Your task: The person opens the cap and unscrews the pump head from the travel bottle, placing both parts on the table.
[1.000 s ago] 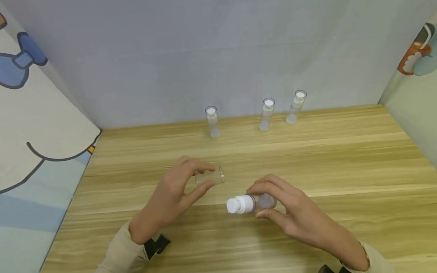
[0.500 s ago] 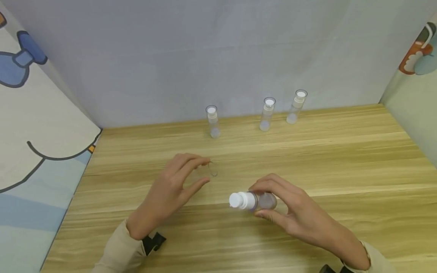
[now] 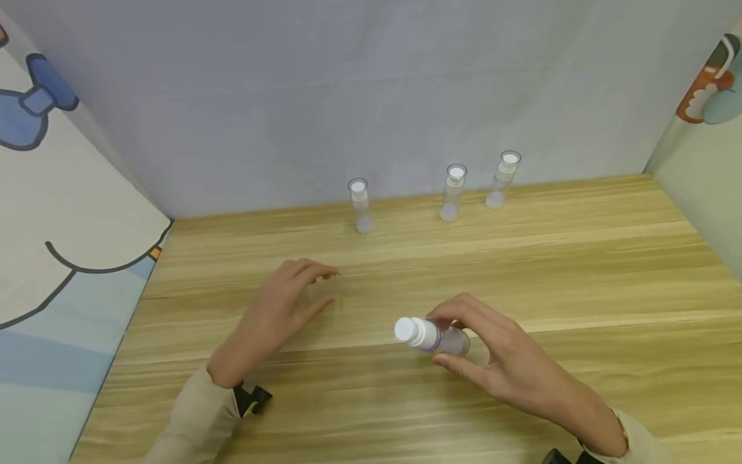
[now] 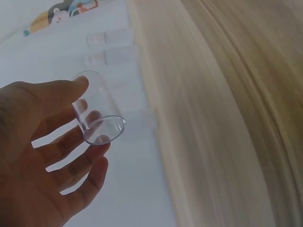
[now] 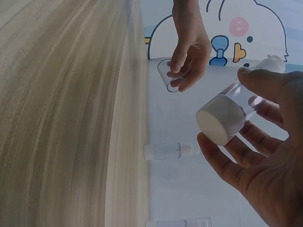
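My left hand [image 3: 272,316] pinches a clear cap [image 4: 99,106] between thumb and fingers, above the worktop [image 3: 359,399]. My right hand [image 3: 498,354] grips a pump bottle [image 3: 429,334], tilted, its white top towards my left side. The bottle and cap are apart. Three similar bottles [image 3: 453,193] stand upright along the back edge, before a grey backdrop [image 3: 348,109].
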Available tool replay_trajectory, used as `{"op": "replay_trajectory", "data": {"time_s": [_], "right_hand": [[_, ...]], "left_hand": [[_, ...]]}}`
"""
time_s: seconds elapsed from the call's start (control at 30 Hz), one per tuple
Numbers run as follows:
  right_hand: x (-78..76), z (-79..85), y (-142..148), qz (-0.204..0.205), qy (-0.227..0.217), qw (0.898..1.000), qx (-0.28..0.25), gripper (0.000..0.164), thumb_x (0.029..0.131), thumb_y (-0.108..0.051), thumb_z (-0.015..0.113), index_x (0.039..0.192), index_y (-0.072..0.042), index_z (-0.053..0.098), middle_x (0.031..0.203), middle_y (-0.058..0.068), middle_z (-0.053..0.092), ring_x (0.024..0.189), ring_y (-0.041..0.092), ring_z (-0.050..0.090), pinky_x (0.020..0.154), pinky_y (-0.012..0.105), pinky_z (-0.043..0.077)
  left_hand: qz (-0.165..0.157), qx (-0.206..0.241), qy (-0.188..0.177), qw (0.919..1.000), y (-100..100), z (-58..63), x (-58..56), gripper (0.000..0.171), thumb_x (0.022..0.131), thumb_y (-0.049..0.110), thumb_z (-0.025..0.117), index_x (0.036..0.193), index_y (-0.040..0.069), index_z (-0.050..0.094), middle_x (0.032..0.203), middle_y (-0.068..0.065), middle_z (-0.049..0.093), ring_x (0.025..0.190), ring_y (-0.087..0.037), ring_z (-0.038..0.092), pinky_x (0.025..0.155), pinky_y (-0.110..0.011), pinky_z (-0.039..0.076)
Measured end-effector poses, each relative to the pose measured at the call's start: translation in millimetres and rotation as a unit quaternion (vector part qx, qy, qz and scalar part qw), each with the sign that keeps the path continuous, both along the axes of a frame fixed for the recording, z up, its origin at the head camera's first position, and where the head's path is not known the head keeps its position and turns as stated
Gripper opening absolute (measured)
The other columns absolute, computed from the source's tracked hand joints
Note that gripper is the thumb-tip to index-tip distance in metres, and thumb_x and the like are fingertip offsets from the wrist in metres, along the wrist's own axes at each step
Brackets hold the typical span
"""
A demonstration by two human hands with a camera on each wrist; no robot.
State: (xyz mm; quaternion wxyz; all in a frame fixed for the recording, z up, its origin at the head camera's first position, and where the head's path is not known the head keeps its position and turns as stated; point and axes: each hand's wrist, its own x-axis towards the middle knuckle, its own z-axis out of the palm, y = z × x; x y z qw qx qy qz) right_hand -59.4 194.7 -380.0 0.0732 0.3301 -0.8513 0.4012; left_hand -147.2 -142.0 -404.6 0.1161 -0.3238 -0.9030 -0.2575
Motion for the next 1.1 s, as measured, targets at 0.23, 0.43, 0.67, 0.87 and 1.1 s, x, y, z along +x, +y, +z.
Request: {"op": "replay_trajectory", "data": {"time_s": [0.23,0.43,0.67,0.87,1.1], "right_hand": [[-0.6,-1.4,1,-0.006,-0.003,1.000,0.004,0.046,0.087,-0.014,0.085,0.126,-0.020,0.062,0.123,-0.013,0.064,0.107,0.002,0.061,0.093,0.020,0.054],[-1.1,-3.3,1,-0.006,-0.001,1.000,0.004,0.045,0.087,-0.014,0.085,0.126,-0.020,0.062,0.123,-0.013,0.064,0.107,0.003,0.061,0.094,0.020,0.054],[-0.3,-5.7,1,-0.004,-0.001,1.000,0.006,0.045,0.088,-0.014,0.085,0.126,-0.020,0.062,0.123,-0.012,0.064,0.107,0.003,0.061,0.094,0.020,0.053],[-0.3,-6.3,1,-0.004,-0.001,1.000,0.007,0.046,0.088,-0.014,0.085,0.126,-0.020,0.062,0.123,-0.012,0.064,0.107,0.003,0.061,0.094,0.020,0.054],[0.0,-5.9,0,-0.006,-0.001,1.000,0.008,0.045,0.088,-0.015,0.085,0.126,-0.020,0.062,0.123,-0.013,0.064,0.108,0.003,0.062,0.094,0.021,0.054]], "left_hand": [[0.055,-0.048,-0.059,0.9956,-8,-9.1,-9.0,0.037,0.093,0.021,0.080,0.127,0.009,0.071,0.121,-0.008,0.073,0.111,-0.029,0.066,0.093,-0.046,0.058],[0.087,-0.073,-0.082,0.9901,-12,-15.5,-13.2,0.036,0.095,0.020,0.078,0.128,0.007,0.070,0.123,-0.012,0.072,0.115,-0.034,0.065,0.096,-0.051,0.057],[0.107,-0.090,-0.087,0.9863,-12,-23.1,-16.0,0.038,0.096,0.023,0.077,0.130,0.007,0.071,0.121,-0.013,0.073,0.111,-0.033,0.067,0.095,-0.050,0.058],[0.132,-0.093,-0.099,0.9820,-11,-26.4,-16.1,0.039,0.098,0.027,0.075,0.128,0.003,0.070,0.115,-0.015,0.074,0.104,-0.032,0.070,0.088,-0.049,0.059],[0.148,-0.082,-0.102,0.9804,-9,-28.0,-18.0,0.035,0.098,0.025,0.074,0.122,-0.001,0.070,0.108,-0.018,0.074,0.088,-0.027,0.068,0.074,-0.042,0.057]]}}
